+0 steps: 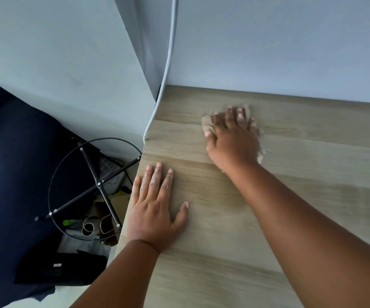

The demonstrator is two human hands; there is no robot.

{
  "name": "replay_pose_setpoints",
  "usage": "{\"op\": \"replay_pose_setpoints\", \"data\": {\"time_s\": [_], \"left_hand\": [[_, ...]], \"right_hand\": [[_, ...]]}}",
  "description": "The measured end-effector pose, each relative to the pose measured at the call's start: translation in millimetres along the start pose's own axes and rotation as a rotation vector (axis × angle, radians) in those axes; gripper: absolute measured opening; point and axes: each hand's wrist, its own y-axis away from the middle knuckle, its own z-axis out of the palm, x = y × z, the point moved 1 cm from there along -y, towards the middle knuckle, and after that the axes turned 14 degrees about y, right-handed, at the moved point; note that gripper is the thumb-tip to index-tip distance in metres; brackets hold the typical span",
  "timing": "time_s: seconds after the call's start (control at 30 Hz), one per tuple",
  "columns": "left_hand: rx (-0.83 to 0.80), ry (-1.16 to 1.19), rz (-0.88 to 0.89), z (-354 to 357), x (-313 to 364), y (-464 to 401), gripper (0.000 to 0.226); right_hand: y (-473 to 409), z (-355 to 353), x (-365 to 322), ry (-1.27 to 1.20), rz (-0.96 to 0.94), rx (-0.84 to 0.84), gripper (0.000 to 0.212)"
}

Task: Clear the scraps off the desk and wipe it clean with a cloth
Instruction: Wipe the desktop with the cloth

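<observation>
A light wooden desk [290,196] fills the right of the head view. My right hand [233,138] lies flat, fingers spread, pressing a beige cloth [207,122] onto the desk near its far left corner. Only the cloth's edges show around the hand. A few tiny white scraps [266,150] lie beside the cloth. My left hand [155,207] rests flat on the desk by its left edge, fingers straight, holding nothing.
A white cable [168,63] runs down the wall to the desk's back left corner. Left of the desk, below its edge, stand a black wire frame [95,185], a bin with clutter [95,225] and a dark blue cloth surface [12,174].
</observation>
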Motion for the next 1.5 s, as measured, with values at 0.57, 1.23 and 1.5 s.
{"op": "replay_pose_setpoints", "data": {"time_s": [0.57,1.23,1.5], "left_hand": [[-0.039,0.005,-0.011,-4,1,0,0.084],[-0.056,0.021,-0.031,-5,2,-1,0.085],[-0.024,0.044,-0.016,-1,-1,-2,0.086]], "right_hand": [[45,13,40,-0.047,-0.118,0.016,0.071],[6,-3,-7,-0.089,-0.386,0.033,0.058],[-88,-30,-96,-0.131,0.083,-0.082,0.063]]}}
